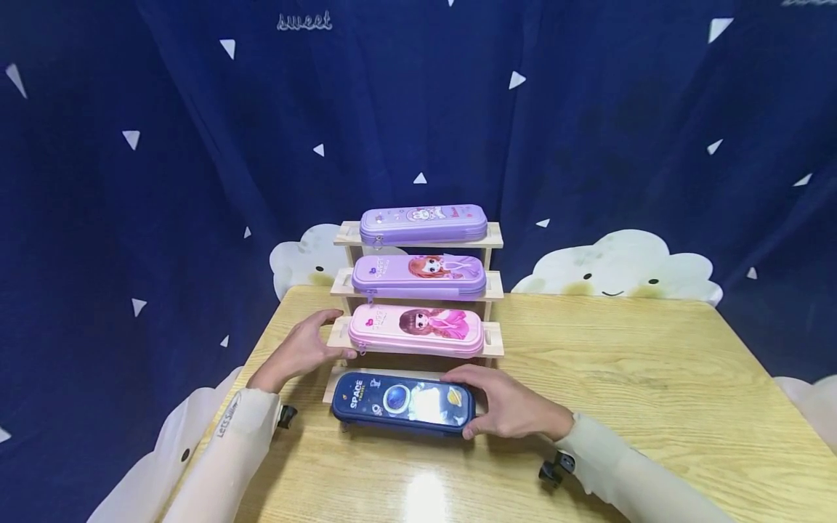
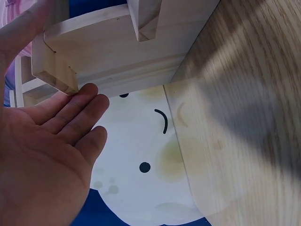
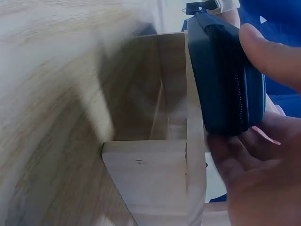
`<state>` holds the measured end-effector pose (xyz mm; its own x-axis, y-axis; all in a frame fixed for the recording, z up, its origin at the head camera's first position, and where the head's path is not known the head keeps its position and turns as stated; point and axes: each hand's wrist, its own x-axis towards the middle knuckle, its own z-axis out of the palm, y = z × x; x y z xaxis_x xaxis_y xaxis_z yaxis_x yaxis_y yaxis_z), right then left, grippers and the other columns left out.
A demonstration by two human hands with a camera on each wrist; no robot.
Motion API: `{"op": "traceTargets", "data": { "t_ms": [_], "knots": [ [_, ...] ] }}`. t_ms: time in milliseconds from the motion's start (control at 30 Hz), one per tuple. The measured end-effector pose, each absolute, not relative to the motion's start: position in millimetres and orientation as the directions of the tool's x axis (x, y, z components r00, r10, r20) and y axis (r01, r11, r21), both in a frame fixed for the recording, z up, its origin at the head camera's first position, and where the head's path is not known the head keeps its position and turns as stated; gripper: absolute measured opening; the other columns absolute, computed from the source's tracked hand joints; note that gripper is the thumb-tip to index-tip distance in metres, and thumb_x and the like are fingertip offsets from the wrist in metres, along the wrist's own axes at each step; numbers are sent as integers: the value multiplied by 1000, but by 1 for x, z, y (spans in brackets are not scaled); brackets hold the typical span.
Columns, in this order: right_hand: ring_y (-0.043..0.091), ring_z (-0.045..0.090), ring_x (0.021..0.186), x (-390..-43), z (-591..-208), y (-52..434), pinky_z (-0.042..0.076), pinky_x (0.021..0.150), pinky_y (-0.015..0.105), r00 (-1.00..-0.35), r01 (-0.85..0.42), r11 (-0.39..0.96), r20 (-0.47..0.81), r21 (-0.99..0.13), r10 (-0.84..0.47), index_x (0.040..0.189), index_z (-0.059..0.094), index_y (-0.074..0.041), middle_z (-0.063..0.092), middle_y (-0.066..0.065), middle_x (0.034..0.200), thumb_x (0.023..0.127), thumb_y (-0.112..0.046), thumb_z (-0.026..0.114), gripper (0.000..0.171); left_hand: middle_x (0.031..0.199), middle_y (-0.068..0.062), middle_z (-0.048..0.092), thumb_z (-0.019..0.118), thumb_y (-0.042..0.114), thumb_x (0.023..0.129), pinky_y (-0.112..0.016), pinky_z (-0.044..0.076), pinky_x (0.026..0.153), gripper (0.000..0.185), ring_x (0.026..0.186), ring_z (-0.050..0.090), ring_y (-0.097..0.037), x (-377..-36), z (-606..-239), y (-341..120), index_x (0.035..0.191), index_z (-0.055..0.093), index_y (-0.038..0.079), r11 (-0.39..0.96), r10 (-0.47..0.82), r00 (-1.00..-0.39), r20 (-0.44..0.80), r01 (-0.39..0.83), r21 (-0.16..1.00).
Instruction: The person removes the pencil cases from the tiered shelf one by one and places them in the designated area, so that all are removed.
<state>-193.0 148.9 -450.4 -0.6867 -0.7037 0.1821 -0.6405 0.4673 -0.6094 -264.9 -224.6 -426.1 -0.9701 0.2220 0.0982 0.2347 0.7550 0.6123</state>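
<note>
Status: the wooden rack (image 1: 418, 290) stands on the bench (image 1: 621, 378) with four tiers. Top three tiers are filled: light purple case (image 1: 423, 224) at top, purple case (image 1: 418, 277) on 2nd, pink case (image 1: 415, 329) on 3rd. The dark blue case (image 1: 403, 404) sits at the lowest tier, front of rack, long side across. Judged from this, placement is approx. complete; what remains is seating the blue case square and letting go.

Right hand (image 1: 513, 410): fingers wrap the right end of the blue case, thumb at the front edge, i.e. grasping it. Left hand (image 1: 302, 350): fingers straight and relaxed, resting against the left end of the 3rd shelf next to the pink case; nothing gripped.

View differences:
- Head view: only view showing all four tiers and both hands at once.
- Left wrist view: shows the open palm (image 2: 42, 155) w/ fingertips touching the shelf corner from below; no case visible except a pink sliver.
- Right wrist view: shows the blue case side-on w/ zipper, lying against the rack's bottom board, thumb (image 3: 275, 52) over it. Full seating cannot be confirmed here.
</note>
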Motion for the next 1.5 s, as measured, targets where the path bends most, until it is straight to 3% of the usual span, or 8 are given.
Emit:
{"op": "traceTargets", "data": {
  "t_ms": [433,800,1033,1267,1500],
  "knots": [
    [6,54,111,-186,-451,147,46,99,36,-756,-587,497,214,-639,-618,128,52,-29,57,-16,124,63,-48,81,74,138,-12,50,81,58,58,-53,35,108,99,131,42,-34,-264,-423,-222,135,45,8,758,212,-973,85,219,615],
    [7,57,109,-175,-450,148,50,93,35,-725,-669,463,372,-582,-580,128,53,-28,58,-14,123,66,-52,78,72,138,-10,50,82,54,60,-52,35,108,94,131,42,-32,-265,-425,-223,134,45,10,760,201,-976,79,206,616],
    [9,58,106,-165,-443,149,53,88,30,-713,-675,391,414,-626,-566,129,53,-23,58,-10,123,67,-45,80,71,138,-10,49,82,52,61,-53,35,108,93,132,41,-34,-264,-427,-224,135,45,10,759,196,-979,65,193,621],
    [11,58,109,-157,-426,155,52,91,31,-723,-662,351,439,-663,-534,128,54,-23,59,-8,124,66,-38,82,70,138,-10,49,79,60,59,-53,35,108,96,132,41,-33,-265,-428,-225,135,45,12,763,201,-978,56,193,617],
    [18,57,112,-154,-406,165,49,96,24,-671,-692,152,551,-706,-495,129,53,-6,58,9,125,65,-13,84,71,130,-10,55,80,48,66,-50,39,105,81,124,49,-30,-266,-427,-226,132,49,14,750,207,-975,84,213,627]
  ]
}}
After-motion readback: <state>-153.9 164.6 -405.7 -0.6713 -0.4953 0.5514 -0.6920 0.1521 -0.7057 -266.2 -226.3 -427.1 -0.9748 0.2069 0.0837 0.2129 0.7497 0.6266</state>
